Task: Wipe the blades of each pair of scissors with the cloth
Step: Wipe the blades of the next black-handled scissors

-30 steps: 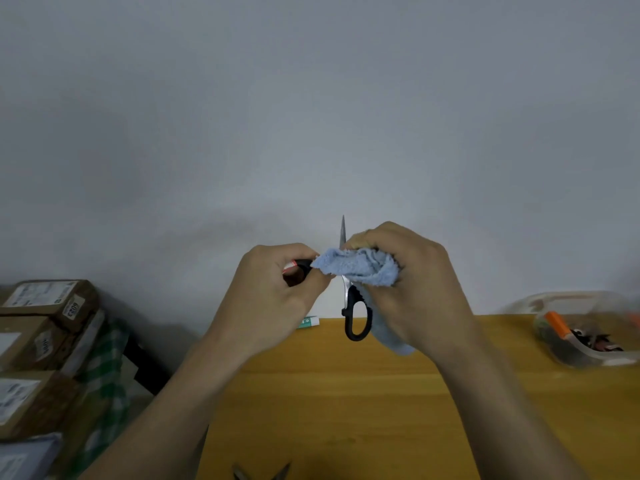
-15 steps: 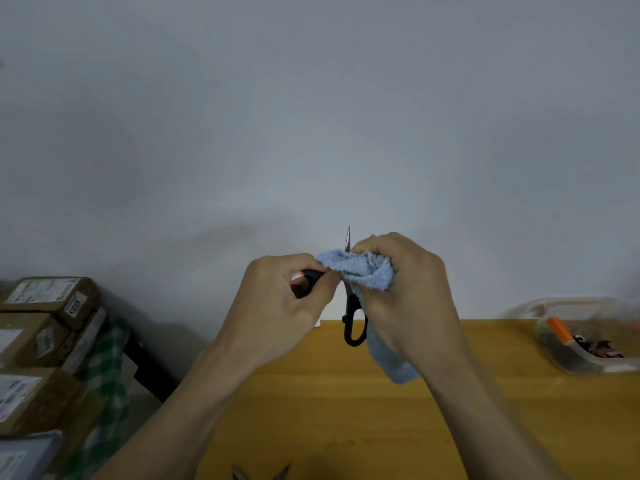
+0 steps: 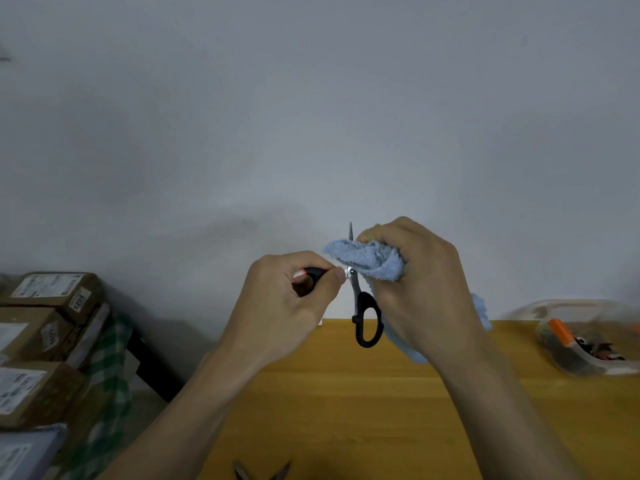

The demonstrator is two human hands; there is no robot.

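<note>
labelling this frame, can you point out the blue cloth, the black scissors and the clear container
blue cloth (image 3: 367, 259), head view, bunched part over the blade
black scissors (image 3: 367, 320), head view, lower black handle loop
clear container (image 3: 568, 367), head view, near wall

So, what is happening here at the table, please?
A person is cleaning a pair of black-handled scissors, held up above the wooden table. The left hand grips one handle loop, and the right hand holds a blue cloth bunched around one blade. The other blade tip sticks up above the cloth. More scissors lie at the near edge.
</note>
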